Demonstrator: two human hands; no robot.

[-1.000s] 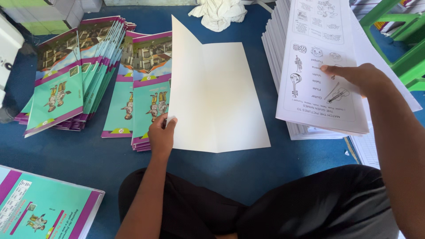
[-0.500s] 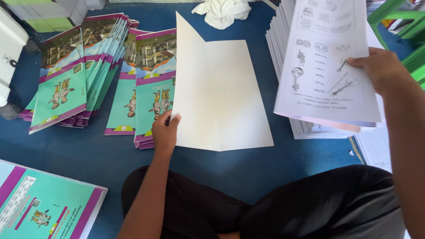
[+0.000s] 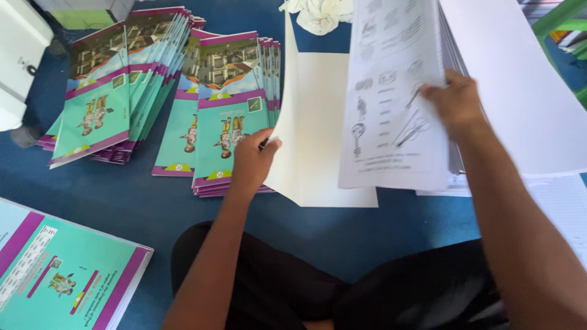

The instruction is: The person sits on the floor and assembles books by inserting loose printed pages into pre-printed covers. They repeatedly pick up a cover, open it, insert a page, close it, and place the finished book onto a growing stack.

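My left hand holds up the left flap of a blank white folded cover that lies open on the blue surface. My right hand grips a sheaf of printed pages with line drawings, lifted over the right half of the cover. Under and behind the sheaf is a tall stack of printed sheets.
Two fanned stacks of teal and purple booklets lie to the left. Another such booklet is at the near left. A white cloth lies at the back. A white box stands far left, green furniture far right.
My right hand has carried the sheaf of printed pages leftward from the stack to above the open cover. My left hand still holds the cover's flap.
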